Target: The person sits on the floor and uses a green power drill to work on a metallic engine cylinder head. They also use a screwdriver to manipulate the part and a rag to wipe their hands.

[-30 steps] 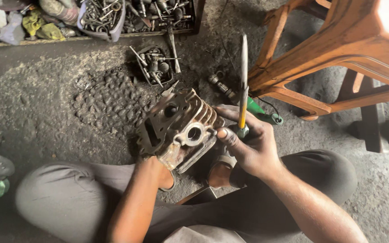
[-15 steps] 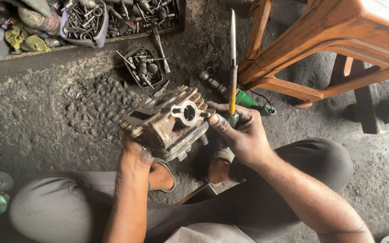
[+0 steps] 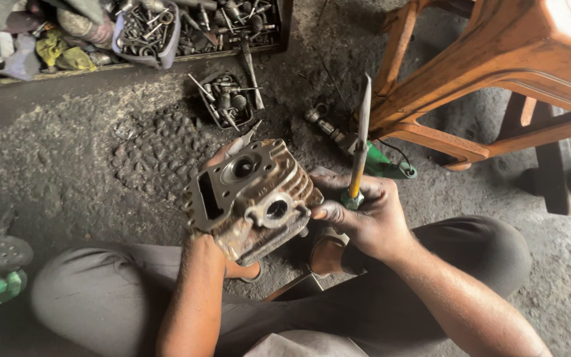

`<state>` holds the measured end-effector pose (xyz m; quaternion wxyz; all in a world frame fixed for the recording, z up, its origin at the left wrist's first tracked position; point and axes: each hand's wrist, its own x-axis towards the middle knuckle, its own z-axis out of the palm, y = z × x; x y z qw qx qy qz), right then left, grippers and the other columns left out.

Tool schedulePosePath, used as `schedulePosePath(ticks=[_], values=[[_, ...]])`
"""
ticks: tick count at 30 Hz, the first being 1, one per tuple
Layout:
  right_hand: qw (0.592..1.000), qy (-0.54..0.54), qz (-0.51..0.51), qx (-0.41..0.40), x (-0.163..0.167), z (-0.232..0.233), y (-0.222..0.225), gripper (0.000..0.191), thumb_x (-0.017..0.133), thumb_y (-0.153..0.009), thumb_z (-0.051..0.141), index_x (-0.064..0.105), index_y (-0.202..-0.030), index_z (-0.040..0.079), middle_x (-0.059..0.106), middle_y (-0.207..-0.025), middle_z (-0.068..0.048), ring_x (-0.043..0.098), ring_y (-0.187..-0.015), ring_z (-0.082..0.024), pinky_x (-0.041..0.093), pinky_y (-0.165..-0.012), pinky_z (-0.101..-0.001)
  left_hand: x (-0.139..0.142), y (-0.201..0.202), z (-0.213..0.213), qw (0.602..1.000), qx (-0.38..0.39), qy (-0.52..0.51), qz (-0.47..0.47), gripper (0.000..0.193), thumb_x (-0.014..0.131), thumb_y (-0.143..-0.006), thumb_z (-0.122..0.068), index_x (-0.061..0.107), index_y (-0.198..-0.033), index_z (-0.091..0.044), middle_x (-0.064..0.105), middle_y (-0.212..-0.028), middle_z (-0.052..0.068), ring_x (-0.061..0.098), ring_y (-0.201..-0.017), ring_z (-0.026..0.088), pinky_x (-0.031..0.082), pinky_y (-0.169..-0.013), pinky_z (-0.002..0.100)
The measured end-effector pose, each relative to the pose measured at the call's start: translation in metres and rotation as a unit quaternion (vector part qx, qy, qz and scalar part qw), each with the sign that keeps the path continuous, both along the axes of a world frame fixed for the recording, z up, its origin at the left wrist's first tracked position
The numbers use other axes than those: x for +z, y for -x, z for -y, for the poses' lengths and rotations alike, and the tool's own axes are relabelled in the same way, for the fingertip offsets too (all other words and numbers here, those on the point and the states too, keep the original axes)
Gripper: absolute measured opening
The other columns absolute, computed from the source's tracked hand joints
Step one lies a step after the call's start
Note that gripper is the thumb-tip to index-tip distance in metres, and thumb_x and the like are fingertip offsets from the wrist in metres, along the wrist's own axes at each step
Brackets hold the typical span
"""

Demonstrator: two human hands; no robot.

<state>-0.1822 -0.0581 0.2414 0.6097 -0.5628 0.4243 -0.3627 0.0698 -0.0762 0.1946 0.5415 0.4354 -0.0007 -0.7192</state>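
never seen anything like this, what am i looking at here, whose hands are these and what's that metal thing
The picture comes from a camera worn on a person's head, looking down at their own two bare hands while they sit on a grimy workshop floor. The left hand holds a dirty finned metal engine part from below. The right hand grips a green and yellow handled screwdriver, its tip pointing up, and touches the part's edge. Behind lie a small tray of bolts, a larger box of tools, and an orange wooden stool to the right.
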Motion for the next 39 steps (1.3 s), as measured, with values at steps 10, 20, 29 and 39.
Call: schedulePosePath(ticks=[10,20,29,39], values=[[0.982,0.167,-0.032,0.078,-0.006,-0.006,0.001,0.049,0.084,-0.083,0.022,0.071,-0.125,0.001,0.075,-0.127,-0.016,0.071,-0.125,-0.024,0.057,-0.108,-0.0388,0.018,-0.006,-0.021,0.986,0.006,0.021,0.163,0.042,0.053,-0.099,-0.028,0.057,-0.137,-0.012,0.071,-0.117,0.020,0.077,-0.084,0.021,0.066,-0.069,0.033],[0.954,0.270,-0.107,0.076,0.017,-0.009,-0.003,0.048,0.088,-0.078,0.024,0.073,-0.117,0.001,0.076,-0.120,-0.018,0.077,-0.111,-0.024,0.064,-0.092,-0.0329,-0.003,0.007,-0.019,0.935,-0.121,0.190,-0.273,0.049,0.058,-0.102,-0.037,0.053,-0.140,-0.007,0.066,-0.129,0.023,0.068,-0.118,0.038,0.062,-0.093,0.054],[0.973,0.204,-0.079,0.072,0.033,-0.009,-0.011,0.057,0.087,-0.079,0.024,0.068,-0.126,-0.003,0.069,-0.111,-0.010,0.069,-0.100,-0.017,0.057,-0.087,-0.0300,-0.005,0.007,-0.019,0.954,-0.098,0.143,-0.245,0.045,0.052,-0.106,-0.036,0.057,-0.136,-0.003,0.068,-0.122,0.024,0.069,-0.115,0.038,0.061,-0.092,0.051],[0.997,0.062,-0.028,0.042,0.037,0.003,-0.014,0.048,0.080,-0.090,0.019,0.068,-0.131,-0.002,0.061,-0.103,-0.001,0.057,-0.098,-0.009,0.049,-0.087,-0.0238,-0.026,0.018,-0.022,0.985,-0.019,0.143,-0.094,0.039,0.054,-0.103,-0.030,0.060,-0.130,-0.003,0.069,-0.120,0.024,0.071,-0.109,0.036,0.062,-0.086,0.047]])
